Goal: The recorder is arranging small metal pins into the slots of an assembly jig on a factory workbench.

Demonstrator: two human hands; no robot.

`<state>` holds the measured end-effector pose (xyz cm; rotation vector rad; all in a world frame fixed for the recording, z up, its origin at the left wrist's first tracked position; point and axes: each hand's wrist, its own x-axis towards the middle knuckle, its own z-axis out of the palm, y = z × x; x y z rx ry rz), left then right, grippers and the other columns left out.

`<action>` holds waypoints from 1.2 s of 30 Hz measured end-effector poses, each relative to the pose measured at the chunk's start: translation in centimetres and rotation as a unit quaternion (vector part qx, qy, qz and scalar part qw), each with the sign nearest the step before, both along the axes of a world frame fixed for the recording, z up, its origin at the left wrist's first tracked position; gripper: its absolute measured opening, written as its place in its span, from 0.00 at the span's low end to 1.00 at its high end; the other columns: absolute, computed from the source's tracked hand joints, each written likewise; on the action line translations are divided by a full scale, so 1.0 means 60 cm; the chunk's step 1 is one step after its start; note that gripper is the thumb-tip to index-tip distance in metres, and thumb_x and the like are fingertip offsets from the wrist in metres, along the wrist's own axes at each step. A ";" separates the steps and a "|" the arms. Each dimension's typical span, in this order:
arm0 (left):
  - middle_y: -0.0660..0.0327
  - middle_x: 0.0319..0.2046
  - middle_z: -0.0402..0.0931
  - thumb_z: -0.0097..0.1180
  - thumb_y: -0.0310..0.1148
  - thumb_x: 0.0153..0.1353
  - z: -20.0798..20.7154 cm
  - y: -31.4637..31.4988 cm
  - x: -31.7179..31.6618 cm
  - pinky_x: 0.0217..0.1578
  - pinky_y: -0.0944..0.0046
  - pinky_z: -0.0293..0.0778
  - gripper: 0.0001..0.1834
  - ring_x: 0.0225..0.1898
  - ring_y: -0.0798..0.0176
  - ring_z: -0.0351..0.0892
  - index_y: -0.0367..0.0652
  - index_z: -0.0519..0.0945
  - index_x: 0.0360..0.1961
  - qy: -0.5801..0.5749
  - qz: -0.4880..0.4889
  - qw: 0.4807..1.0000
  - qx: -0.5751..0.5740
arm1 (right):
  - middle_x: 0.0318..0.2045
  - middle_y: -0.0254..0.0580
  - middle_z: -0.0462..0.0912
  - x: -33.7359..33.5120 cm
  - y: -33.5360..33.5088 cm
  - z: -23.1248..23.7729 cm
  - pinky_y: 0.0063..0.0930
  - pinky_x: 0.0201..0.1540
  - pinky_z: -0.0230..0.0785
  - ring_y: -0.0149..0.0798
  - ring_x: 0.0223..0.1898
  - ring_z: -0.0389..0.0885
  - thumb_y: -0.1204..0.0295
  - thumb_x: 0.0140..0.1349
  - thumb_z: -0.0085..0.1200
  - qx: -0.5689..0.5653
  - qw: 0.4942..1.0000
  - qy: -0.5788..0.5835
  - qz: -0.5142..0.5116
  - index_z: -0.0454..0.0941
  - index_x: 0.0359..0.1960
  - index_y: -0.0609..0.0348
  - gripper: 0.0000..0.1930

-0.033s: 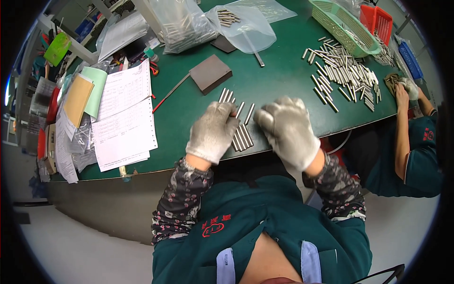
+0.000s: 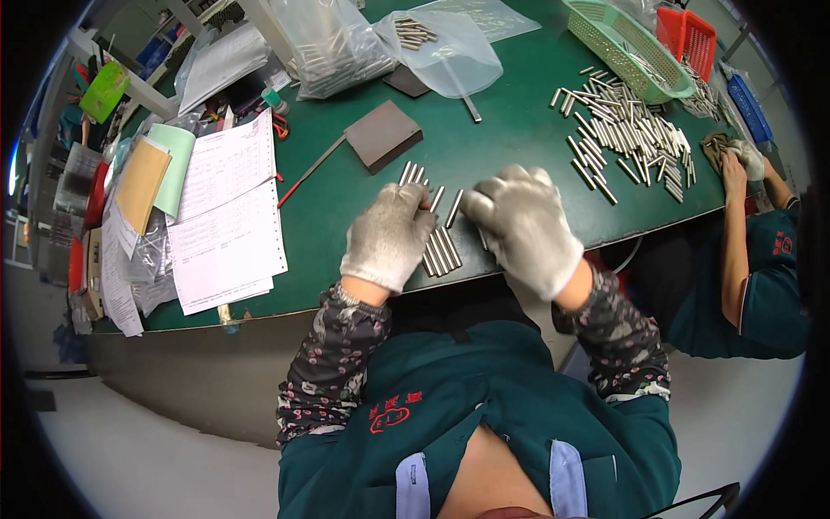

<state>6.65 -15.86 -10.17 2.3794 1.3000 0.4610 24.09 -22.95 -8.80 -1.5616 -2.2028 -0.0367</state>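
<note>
Shiny metal rods, matt green table mat.
Knit cloth gloves on left hand and right hand; clear glossy plastic bags; matt paper sheets; green plastic mesh basket.

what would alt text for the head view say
Two gloved hands, left hand and right hand, rest on a row of short metal rods on a green table. More rods lie scattered near a co-worker's gloved hand.

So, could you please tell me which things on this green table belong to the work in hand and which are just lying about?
In hand:
left hand
right hand
metal rods lined up under the gloved hands

Lying about:
grey block
printed sheets
green basket
loose rod pile
plastic bags
</note>
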 end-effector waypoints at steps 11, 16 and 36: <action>0.55 0.43 0.75 0.58 0.34 0.56 0.002 0.040 -0.011 0.44 0.54 0.76 0.14 0.44 0.50 0.79 0.45 0.76 0.44 -0.009 0.086 0.996 0.026 | 0.33 0.39 0.80 -0.001 0.118 0.006 0.34 0.44 0.67 0.41 0.43 0.78 0.71 0.51 0.50 -0.076 0.966 -0.235 0.075 0.83 0.34 0.49 0.10; 0.52 0.44 0.74 0.60 0.41 0.53 0.019 0.036 0.017 0.46 0.53 0.76 0.19 0.45 0.49 0.79 0.43 0.77 0.44 0.064 0.075 0.995 -0.007 | 0.33 0.39 0.79 0.034 0.121 0.004 0.36 0.44 0.67 0.42 0.43 0.77 0.75 0.48 0.52 -0.095 0.969 -0.227 0.017 0.83 0.33 0.48 0.11; 0.51 0.34 0.76 0.56 0.45 0.54 0.037 -0.028 -0.025 0.40 0.53 0.78 0.18 0.35 0.47 0.82 0.39 0.81 0.34 0.201 0.077 0.976 -0.045 | 0.28 0.47 0.81 0.100 -0.033 -0.016 0.43 0.36 0.72 0.52 0.31 0.81 0.67 0.53 0.53 -0.131 0.974 0.097 -0.158 0.78 0.34 0.58 0.10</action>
